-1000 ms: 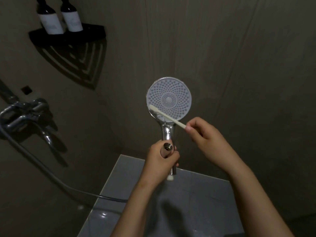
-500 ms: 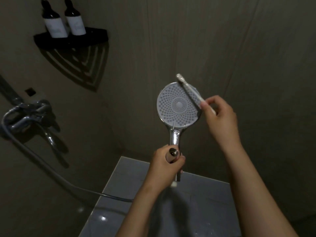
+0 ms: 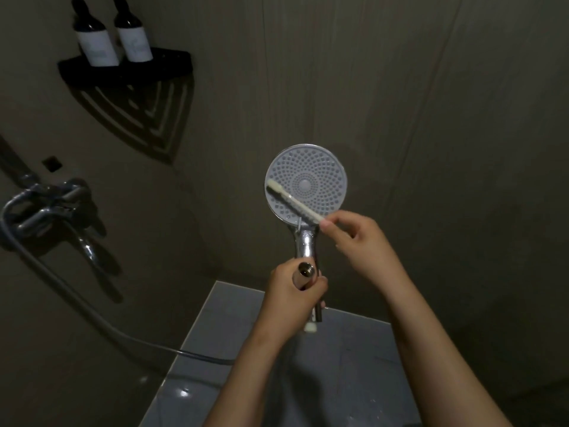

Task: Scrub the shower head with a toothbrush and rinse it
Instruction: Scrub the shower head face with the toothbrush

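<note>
Shower head [image 3: 306, 183] stands upright at frame ctr, its round nozzle face turned toward the camera. Its chrome handle [image 3: 304, 245] runs straight down into the left hand [image 3: 292, 298]. That hand is clamped round the lower handle w/ fingers curled tight. The handle's btm end, w/ a whitish tip, pokes out below the fist. Same fist also holds a short tube w/ a threaded metal end [image 3: 305, 270] just beside the handle. It is poss. a hose fitting, but the light is too dim to be sure.

Right hand [image 3: 360, 238] is just right of the handle's neck, below the face's lower-right rim. It pinches the tail of a white toothbrush [image 3: 297, 203] btwn thumb and fingertips, other fingers loosely bent. Brush lies diagonally across the lower-left part of the face. Its bristle end is at the left rim, pressed to the nozzles, and its shaft slopes down-right to the pinch.

Bkgd: dark wall tap [image 3: 46, 208] at left, w/ a grey hose [image 3: 92, 303] trailing down-right until the left forearm hides it. Black corner shelf [image 3: 172, 67] at upper left carries two dark bottles w/ pale labels [image 3: 97, 41], side by side. Glossy grey floor tiles [image 3: 354, 365] lie below both forearms.
</note>
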A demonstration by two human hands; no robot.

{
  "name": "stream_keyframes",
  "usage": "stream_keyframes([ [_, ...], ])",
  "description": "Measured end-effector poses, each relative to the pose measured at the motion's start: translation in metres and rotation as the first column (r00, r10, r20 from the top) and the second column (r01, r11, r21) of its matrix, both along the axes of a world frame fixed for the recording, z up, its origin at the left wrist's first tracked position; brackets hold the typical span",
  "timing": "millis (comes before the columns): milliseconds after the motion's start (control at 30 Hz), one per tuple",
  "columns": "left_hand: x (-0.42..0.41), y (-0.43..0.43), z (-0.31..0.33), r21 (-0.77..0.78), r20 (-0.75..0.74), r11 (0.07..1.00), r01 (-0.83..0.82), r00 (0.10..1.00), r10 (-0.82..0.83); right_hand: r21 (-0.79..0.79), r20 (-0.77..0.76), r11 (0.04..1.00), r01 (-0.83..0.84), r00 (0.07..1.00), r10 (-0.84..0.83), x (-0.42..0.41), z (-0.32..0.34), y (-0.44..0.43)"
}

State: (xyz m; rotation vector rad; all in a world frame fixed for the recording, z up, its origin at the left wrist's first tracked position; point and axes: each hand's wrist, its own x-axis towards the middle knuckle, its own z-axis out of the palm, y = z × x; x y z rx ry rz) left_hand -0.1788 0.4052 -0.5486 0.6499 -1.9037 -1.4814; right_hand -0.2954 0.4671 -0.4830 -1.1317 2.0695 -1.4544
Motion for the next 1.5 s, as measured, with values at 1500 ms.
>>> stream_keyframes([
  [1500, 0.008, -0.007, 0.007, 0.120, -0.074, 0.993, 0.007, 0.997, 0.002, -0.182, 0.036, 0.958, 0.220, 0.976, -0.217, -0.034, -0.001, 0.034],
])
